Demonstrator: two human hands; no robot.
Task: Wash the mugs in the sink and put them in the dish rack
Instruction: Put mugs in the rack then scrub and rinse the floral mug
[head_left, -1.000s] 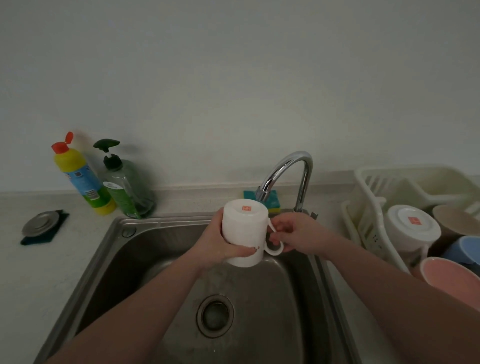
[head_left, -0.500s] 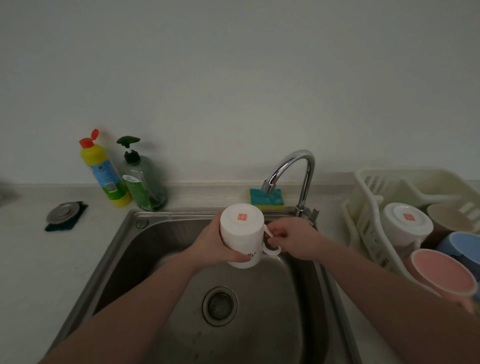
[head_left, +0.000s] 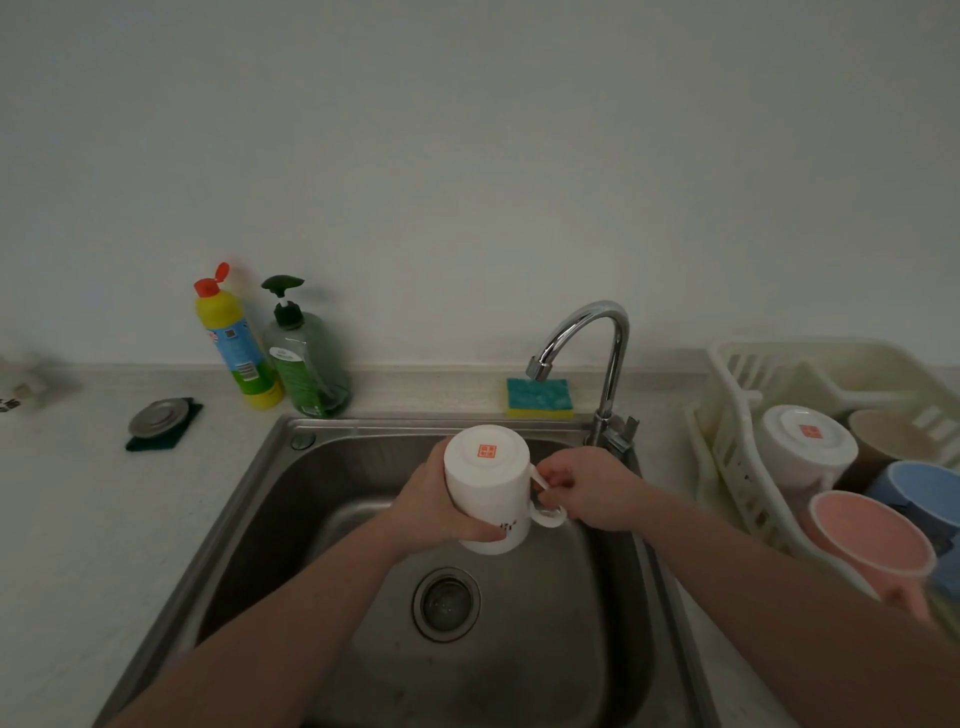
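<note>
The white mug (head_left: 488, 488) is upside down over the middle of the sink (head_left: 249, 499), with a red square mark on its base. The left hand (head_left: 436, 506) wraps around its body from the left. The right hand (head_left: 589, 488) pinches the handle. Compared with half a second ago, the mug and both hands have hardly moved.
</note>
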